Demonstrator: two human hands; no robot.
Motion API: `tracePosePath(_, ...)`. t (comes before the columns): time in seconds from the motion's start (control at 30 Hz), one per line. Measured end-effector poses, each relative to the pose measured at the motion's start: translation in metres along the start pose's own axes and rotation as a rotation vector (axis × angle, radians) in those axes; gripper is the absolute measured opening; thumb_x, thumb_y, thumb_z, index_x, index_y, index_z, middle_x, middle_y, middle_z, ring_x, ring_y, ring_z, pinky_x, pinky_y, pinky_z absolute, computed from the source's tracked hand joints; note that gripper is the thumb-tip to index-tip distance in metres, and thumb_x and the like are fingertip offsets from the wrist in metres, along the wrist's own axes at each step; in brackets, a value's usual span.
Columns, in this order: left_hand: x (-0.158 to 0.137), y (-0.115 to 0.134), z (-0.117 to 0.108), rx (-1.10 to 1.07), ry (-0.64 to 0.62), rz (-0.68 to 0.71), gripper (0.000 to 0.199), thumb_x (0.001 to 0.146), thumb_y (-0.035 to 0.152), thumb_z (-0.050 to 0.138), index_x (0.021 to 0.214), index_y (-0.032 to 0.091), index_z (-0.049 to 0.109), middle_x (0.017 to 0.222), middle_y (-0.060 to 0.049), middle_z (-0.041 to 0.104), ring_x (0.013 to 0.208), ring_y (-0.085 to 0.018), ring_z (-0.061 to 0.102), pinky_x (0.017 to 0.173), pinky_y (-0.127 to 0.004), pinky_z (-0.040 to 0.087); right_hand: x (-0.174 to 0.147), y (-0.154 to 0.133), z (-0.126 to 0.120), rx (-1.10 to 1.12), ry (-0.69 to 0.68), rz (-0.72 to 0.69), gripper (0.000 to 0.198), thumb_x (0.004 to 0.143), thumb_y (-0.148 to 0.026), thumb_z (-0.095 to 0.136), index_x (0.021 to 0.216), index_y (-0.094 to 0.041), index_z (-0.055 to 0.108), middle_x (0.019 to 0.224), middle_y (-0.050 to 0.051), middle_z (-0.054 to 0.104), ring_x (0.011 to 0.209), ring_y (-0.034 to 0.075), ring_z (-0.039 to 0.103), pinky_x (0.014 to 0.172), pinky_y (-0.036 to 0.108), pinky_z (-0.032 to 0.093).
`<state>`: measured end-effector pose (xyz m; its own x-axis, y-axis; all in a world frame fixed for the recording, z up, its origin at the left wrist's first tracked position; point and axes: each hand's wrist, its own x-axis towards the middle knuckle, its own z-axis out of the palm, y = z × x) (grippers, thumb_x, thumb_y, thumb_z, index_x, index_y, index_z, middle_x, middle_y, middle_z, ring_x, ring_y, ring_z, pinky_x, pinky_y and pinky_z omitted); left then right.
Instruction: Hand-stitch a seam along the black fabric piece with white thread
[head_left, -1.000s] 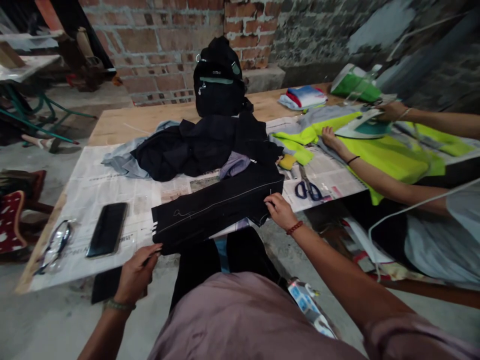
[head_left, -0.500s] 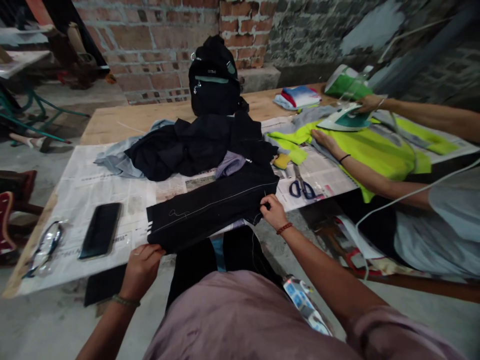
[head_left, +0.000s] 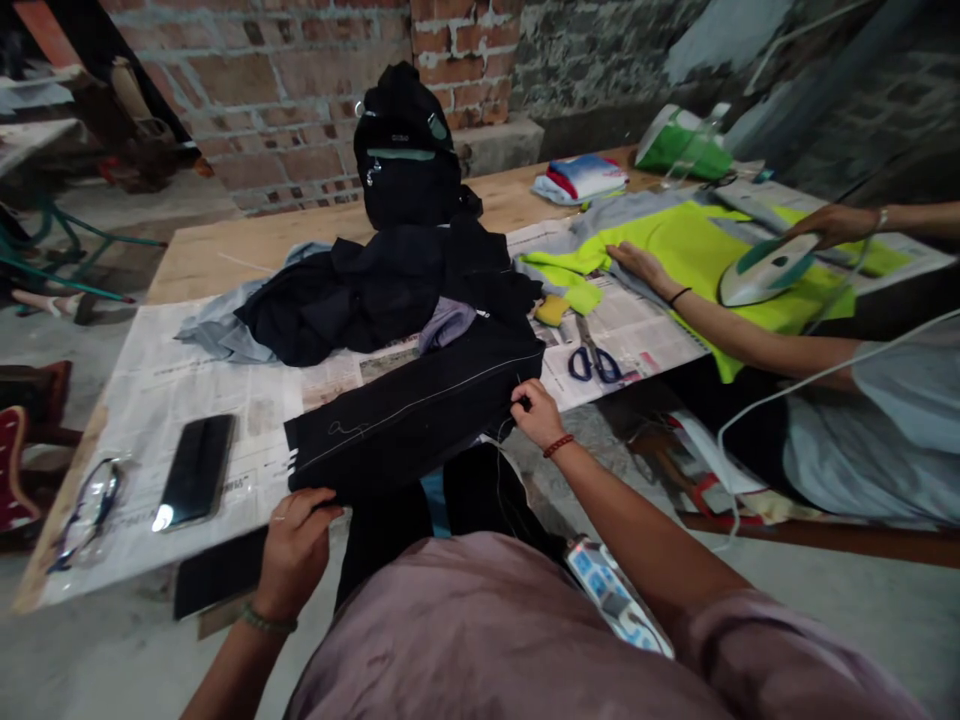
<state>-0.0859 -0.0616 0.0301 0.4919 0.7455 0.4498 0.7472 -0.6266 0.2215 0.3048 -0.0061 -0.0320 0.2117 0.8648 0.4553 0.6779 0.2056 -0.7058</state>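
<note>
A black garment (head_left: 427,410) lies along the table's near edge, one long piece of it stretched between my hands. White thread runs down its length, with a loose curl near the left end. My left hand (head_left: 300,530) pinches the fabric's lower left corner, close to some white stripes. At the right end, my right hand (head_left: 536,412) has its fingers pinched together at the cloth; a thin needle-like piece stands up beside the fingertips, and a thread hangs below. Behind lies a bunched dark garment (head_left: 352,290) over light grey cloth (head_left: 217,325).
Scissors (head_left: 594,362) lie right of the black garment. A phone (head_left: 196,470) and glasses (head_left: 90,505) are at left; a black backpack (head_left: 409,150) stands behind. On the right, a co-worker's hand slides an iron (head_left: 769,270) over a yellow-green garment (head_left: 675,240). A power strip (head_left: 619,600) is below.
The co-worker's iron has moved right and nearer across the yellow-green garment. My view has shifted slightly; my hands keep nearly the same hold on the black garment.
</note>
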Motion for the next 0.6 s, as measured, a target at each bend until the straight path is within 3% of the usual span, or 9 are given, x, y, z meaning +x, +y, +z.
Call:
tracePosePath(0.2, 0.047, 0.054, 0.028, -0.116, -0.058, 0.009, 0.022, 0.079, 0.015, 0.044, 0.09, 0.02, 0.062, 0.093, -0.007, 0.059, 0.088, -0.018, 0.052, 0.08, -0.034, 0.04, 0.0, 0.004, 0.001, 0.018, 0.004, 0.009, 0.014, 0.06, -0.007, 0.043, 0.064, -0.02, 0.045, 0.07, 0.001, 0.046, 0.07, 0.015, 0.047, 0.067, 0.028, 0.041)
tracePosePath(0.33, 0.077, 0.079, 0.056, -0.043, -0.143, 0.073, 0.021, 0.081, 0.022, 0.045, 0.095, 0.02, 0.061, 0.091, -0.008, 0.06, 0.086, -0.02, 0.051, 0.075, -0.035, 0.036, 0.001, 0.005, 0.002, 0.028, 0.006, 0.013, 0.014, 0.06, -0.008, 0.043, 0.064, -0.02, 0.046, 0.07, 0.001, 0.046, 0.07, 0.015, 0.047, 0.067, 0.028, 0.041)
tracePosePath(0.47, 0.095, 0.085, 0.074, 0.088, -0.232, 0.109, 0.021, 0.082, 0.024, 0.044, 0.095, 0.019, 0.06, 0.089, -0.009, 0.059, 0.083, -0.022, 0.049, 0.069, -0.036, 0.032, 0.002, 0.004, 0.001, 0.031, 0.0, 0.019, 0.014, 0.06, -0.007, 0.043, 0.064, -0.02, 0.046, 0.071, 0.001, 0.047, 0.071, 0.015, 0.047, 0.068, 0.028, 0.041)
tracePosePath(0.6, 0.099, 0.079, 0.082, 0.121, -0.24, 0.09, 0.019, 0.082, 0.023, 0.044, 0.084, 0.02, 0.063, 0.086, -0.007, 0.06, 0.081, -0.021, 0.049, 0.068, -0.035, 0.031, 0.003, 0.002, -0.001, 0.04, 0.0, 0.015, 0.014, 0.06, -0.007, 0.044, 0.064, -0.02, 0.046, 0.071, 0.001, 0.047, 0.071, 0.015, 0.048, 0.067, 0.028, 0.041)
